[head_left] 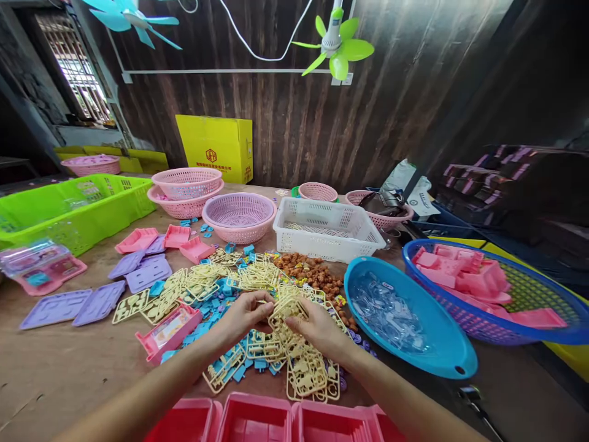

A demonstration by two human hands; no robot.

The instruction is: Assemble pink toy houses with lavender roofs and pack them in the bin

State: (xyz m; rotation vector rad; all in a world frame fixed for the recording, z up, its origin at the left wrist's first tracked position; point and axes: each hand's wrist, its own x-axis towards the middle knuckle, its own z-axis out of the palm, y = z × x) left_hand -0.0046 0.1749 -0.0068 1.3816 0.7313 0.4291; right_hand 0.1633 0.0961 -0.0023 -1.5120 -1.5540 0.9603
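Between my two hands is a cream plastic sprue frame (284,304) with small moulded parts on it. My right hand (319,328) grips its right side, thumb pressed against it. At its left edge, the fingers of my left hand (253,310) are closed in a pinch; the fingertips are partly hidden. Below and behind lies a heap of more cream sprue frames (306,374), mixed with small blue plastic parts (214,316). Brown moulded pieces (306,270) are piled beyond my right hand. A pink toy piece (170,331) lies left of my left forearm.
Red trays (255,420) line the near edge. On the right stand a blue basin (460,344) of clear parts and a dark-blue basket (529,331) with pink parts. Behind are a white basket (329,245) and purple basket (239,212). Purple plates (55,307) and a green crate (92,224) are left.
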